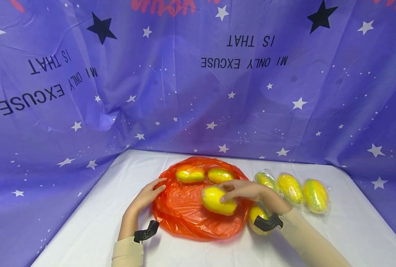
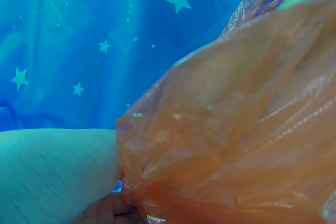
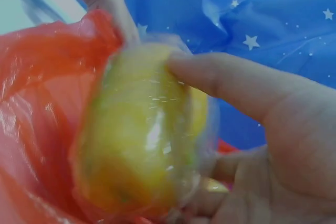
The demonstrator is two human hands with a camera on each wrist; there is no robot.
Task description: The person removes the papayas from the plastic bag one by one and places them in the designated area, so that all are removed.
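Note:
A red plastic bag (image 1: 184, 218) lies spread with its mouth up on the white table. My left hand (image 1: 147, 194) grips its left rim; in the left wrist view the thumb side (image 2: 58, 174) meets the gathered film. Over the right part of the bag mouth, my right hand (image 1: 246, 190) holds a yellow mango (image 1: 214, 200) in clear wrap. The right wrist view has this mango (image 3: 139, 135) between thumb and fingers. Two more wrapped mangoes, one at left (image 1: 190, 176) and one at right (image 1: 220, 174), lie at the back inside the bag.
Right of the bag stand three wrapped mangoes in a row, the nearest one (image 1: 266, 178) partly behind my right wrist. Another mango (image 1: 257, 213) sits below that wrist, partly covered. A purple star-printed cloth (image 1: 198, 92) hangs behind the white table (image 1: 84, 230).

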